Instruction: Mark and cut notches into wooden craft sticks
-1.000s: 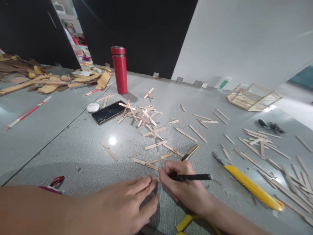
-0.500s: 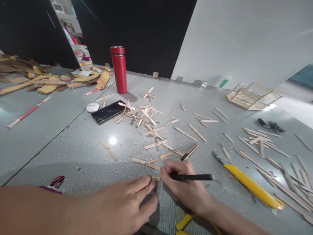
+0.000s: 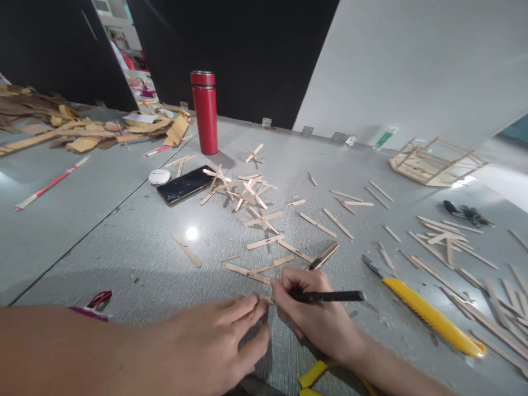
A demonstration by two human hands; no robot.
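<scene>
My left hand [image 3: 214,341] lies low on the table, its fingertips pressing down a flat wooden craft stick [image 3: 267,300], most of which my fingers hide. Right beside it, my right hand [image 3: 315,308] is closed in a writing grip around a slim black pen [image 3: 330,296]. The pen's tip is hidden behind my fingers. Just beyond both hands lie notched craft sticks [image 3: 237,269], some laid end to end. A slender gold-coloured cutter [image 3: 324,255] rests against the far side of my right hand. The yellow utility knife [image 3: 433,316] lies to the right.
A red flask [image 3: 205,121], a black phone [image 3: 185,185] and a white round case [image 3: 159,176] stand farther back. Crossed sticks [image 3: 249,192] pile mid-table, with more sticks [image 3: 447,239] at right. A wooden frame [image 3: 437,162] sits back right; yellow handles [image 3: 313,375] lie near my right wrist.
The view has shifted slightly, so most things appear a little farther right. Both hands keep nearly the same pose, with the pen and the craft stick still in place.
</scene>
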